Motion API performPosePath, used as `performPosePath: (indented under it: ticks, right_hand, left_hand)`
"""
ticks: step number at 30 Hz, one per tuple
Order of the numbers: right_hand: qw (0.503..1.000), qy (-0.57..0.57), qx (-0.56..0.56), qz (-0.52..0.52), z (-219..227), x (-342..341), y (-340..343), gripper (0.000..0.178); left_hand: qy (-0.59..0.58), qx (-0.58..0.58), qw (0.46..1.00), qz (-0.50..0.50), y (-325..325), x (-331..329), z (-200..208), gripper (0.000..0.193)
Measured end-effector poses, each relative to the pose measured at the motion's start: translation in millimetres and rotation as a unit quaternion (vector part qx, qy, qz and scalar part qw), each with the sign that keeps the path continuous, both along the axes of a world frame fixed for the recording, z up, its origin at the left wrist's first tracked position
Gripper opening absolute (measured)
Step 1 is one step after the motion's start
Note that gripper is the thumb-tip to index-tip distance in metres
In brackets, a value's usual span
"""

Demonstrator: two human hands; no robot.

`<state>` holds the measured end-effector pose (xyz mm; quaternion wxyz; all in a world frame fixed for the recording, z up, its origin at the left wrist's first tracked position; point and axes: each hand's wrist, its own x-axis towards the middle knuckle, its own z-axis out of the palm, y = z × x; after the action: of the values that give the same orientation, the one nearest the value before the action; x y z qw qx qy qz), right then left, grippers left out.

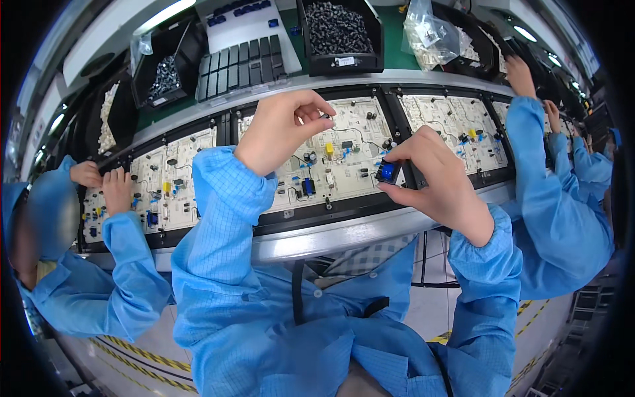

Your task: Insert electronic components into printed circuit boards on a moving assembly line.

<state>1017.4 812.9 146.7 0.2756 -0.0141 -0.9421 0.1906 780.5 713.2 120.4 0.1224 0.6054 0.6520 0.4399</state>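
Thumb and fingertips of my right hand [436,178] pinch a blue-and-black transformer-like component [387,172] above the right edge of the middle circuit board. My left hand [281,126] hovers over the far part of that board, its fingers curled and pinched on a small dark part [325,117] that is mostly hidden. The pale circuit board [350,175] sits in a black frame [344,210] and bears a yellow block [329,149], several small black parts and another blue component [307,187] near its front.
Beyond the boards stand a black bin [340,63] of small black parts, a tray [241,66] of dark rectangular pieces and a clear bag [430,40]. More boards lie left and right. A co-worker's hands [109,185] work at left; another person's arm [536,145] reaches in at right.
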Motion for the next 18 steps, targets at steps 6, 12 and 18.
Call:
performPosePath:
  ticks: [6,12,18]
  right_hand:
    - [0.999,-0.032,-0.008,0.002,-6,6,6,0.038]
    - [0.987,-0.148,-0.048,0.044,-16,14,55,0.038]
    - [0.981,-0.193,-0.022,0.018,-31,9,50,0.038]
  left_hand:
    - [-0.001,-0.028,1.0,0.003,6,11,3,0.018]
    - [-0.031,-0.05,0.998,0.012,8,2,-12,0.018]
    - [-0.188,-0.042,0.981,-0.018,15,-8,-43,0.019]
